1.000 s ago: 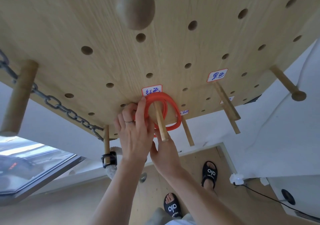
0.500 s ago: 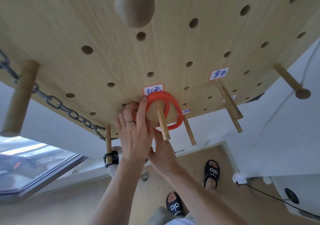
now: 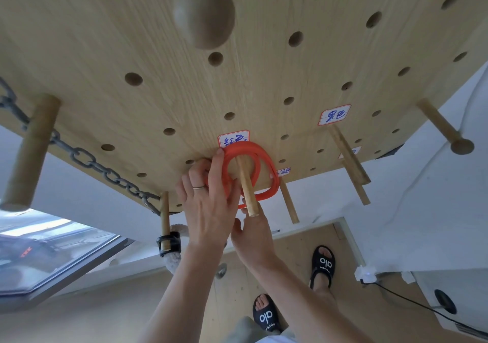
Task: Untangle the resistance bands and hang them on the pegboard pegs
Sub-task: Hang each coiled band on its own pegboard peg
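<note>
Red band (image 3: 260,158) seated on its peg (image 3: 247,188).
My left hand (image 3: 211,205) keeps pinching the coil; my right hand (image 3: 254,233) has dropped, grip unclear.

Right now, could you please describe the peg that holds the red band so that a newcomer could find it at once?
Look at the wooden pegboard and find the white label with blue writing near its lower middle. The peg juts out just below it. Unlike the bare pegs to its right, the red resistance band is looped around it.

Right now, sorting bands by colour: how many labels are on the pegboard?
4 labels: one above the red band, one to its upper right, two small ones partly hidden behind pegs. Others may be hidden.
</note>
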A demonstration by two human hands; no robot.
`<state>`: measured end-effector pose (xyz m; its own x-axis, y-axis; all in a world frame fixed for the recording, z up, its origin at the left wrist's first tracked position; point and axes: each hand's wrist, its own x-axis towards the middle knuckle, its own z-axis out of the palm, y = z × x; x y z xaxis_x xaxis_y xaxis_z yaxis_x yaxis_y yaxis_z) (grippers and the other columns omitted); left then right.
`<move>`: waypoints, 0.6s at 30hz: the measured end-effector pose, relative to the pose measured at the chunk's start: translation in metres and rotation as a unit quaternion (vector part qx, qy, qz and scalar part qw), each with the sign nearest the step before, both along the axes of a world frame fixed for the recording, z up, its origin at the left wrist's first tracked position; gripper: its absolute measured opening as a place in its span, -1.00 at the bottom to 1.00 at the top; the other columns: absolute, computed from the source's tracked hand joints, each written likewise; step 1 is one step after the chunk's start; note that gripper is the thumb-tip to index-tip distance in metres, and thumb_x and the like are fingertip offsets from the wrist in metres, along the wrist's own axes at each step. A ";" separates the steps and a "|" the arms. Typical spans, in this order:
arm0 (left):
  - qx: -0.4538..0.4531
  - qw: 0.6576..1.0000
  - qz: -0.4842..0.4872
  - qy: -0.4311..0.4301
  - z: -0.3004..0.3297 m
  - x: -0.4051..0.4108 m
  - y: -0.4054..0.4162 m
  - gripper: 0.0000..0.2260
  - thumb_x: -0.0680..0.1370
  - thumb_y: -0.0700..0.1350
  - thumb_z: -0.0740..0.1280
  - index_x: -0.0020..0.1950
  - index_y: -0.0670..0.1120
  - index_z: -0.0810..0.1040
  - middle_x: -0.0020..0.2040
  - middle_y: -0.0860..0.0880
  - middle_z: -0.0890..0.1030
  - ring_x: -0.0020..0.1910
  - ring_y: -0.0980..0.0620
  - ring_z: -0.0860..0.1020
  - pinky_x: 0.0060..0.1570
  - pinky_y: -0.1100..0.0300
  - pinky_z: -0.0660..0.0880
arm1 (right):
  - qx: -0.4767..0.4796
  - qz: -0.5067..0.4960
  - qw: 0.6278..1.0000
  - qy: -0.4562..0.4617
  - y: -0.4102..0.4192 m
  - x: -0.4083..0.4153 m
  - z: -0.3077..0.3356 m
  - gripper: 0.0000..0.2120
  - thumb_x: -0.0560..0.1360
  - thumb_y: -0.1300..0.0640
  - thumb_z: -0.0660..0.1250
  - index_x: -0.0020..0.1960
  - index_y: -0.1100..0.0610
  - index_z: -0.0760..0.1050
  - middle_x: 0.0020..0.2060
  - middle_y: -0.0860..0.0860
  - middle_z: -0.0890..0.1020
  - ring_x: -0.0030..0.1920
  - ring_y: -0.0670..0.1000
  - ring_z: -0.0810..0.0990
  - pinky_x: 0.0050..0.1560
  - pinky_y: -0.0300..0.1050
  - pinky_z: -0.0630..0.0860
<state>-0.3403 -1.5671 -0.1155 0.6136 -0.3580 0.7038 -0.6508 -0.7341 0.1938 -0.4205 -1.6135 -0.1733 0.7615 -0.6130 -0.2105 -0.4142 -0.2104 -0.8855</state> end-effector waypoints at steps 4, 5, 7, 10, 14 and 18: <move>-0.010 1.000 0.003 0.009 0.006 -0.004 -0.001 -0.47 0.59 0.18 0.36 0.46 -0.02 0.31 0.14 -0.10 0.36 -0.09 -0.20 0.48 -0.01 -0.10 0.39 | -0.016 0.006 1.000 0.003 -0.002 -0.004 0.004 -0.48 0.58 0.31 0.26 0.51 0.05 0.30 0.26 -0.08 0.54 0.22 -0.09 0.54 0.06 -0.42 0.40; -0.011 1.000 0.003 0.004 0.009 -0.005 -0.001 -0.49 0.60 0.18 0.34 0.45 -0.02 0.33 0.14 -0.10 0.35 -0.10 -0.19 0.46 -0.02 -0.09 0.39 | -0.018 0.007 1.000 0.004 -0.002 -0.005 0.005 -0.51 0.58 0.31 0.25 0.47 0.06 0.32 0.23 -0.07 0.54 0.21 -0.07 0.55 0.11 -0.31 0.46; -0.006 1.000 -0.003 -0.010 0.015 -0.006 -0.001 -0.54 0.62 0.15 0.31 0.45 -0.02 0.34 0.15 -0.10 0.35 -0.10 -0.18 0.44 -0.03 -0.07 0.36 | -0.022 0.004 1.000 -0.002 -0.003 -0.008 0.007 -0.59 0.57 0.33 0.24 0.38 0.08 0.37 0.16 -0.09 0.53 0.16 -0.05 0.57 0.13 -0.15 0.53; 0.015 0.999 -0.031 -0.032 0.025 -0.005 -0.001 -0.62 0.64 0.09 0.23 0.44 0.03 0.35 0.22 -0.12 0.35 -0.08 -0.18 0.43 -0.02 -0.07 0.35 | -0.052 -0.024 0.998 -0.037 -0.011 -0.012 0.010 -0.64 0.54 0.35 0.25 0.28 0.08 0.44 0.06 -0.12 0.55 0.04 -0.07 0.60 0.04 -0.11 0.58; 0.036 0.995 -0.071 -0.052 0.034 -0.002 -0.001 -0.62 0.61 0.01 0.28 0.43 0.09 0.40 0.27 -0.11 0.33 0.03 -0.12 0.38 0.04 -0.04 0.34 | -0.064 -0.122 0.984 -0.117 -0.035 -0.016 0.022 -0.68 0.51 0.39 0.24 0.04 -0.02 0.40 -0.10 -0.05 0.58 -0.11 -0.04 0.61 -0.13 -0.09 0.57; 0.050 0.993 -0.089 -0.051 0.035 0.002 -0.007 -0.53 0.54 0.05 0.48 0.40 0.16 0.41 0.31 -0.09 0.33 0.12 -0.11 0.39 0.11 -0.07 0.37 | -0.080 -0.154 0.971 -0.165 -0.057 -0.016 0.041 -0.83 0.60 0.28 0.26 0.08 0.01 0.44 -0.12 -0.04 0.60 -0.15 -0.05 0.62 -0.15 -0.20 0.53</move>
